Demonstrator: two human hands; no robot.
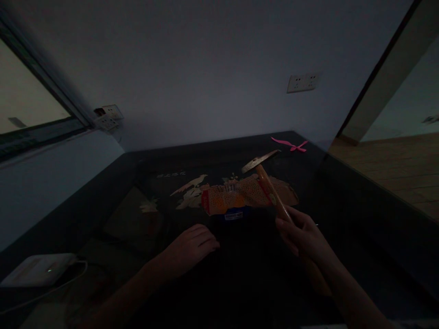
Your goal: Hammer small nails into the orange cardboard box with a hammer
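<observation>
My right hand (302, 230) is wrapped round the wooden handle of a hammer (272, 188), whose metal head tilts up over the table. Behind the hammer, a crumpled printed packet (228, 197) in tan, red and orange lies on the dark tabletop. A small blue piece with a white label (234, 214) shows at the packet's near edge. My left hand (194, 244) rests palm down in front of the packet, apart from it, its fingers loosely bent and holding nothing. What lies under the packet is hidden.
The dark table (212, 146) has pale bird and plant decoration. A pink ribbon (291, 145) lies at the back right. A white device (39, 269) with a cable sits at the front left. Wall sockets (302, 83) are behind, with a window (30, 87) at left.
</observation>
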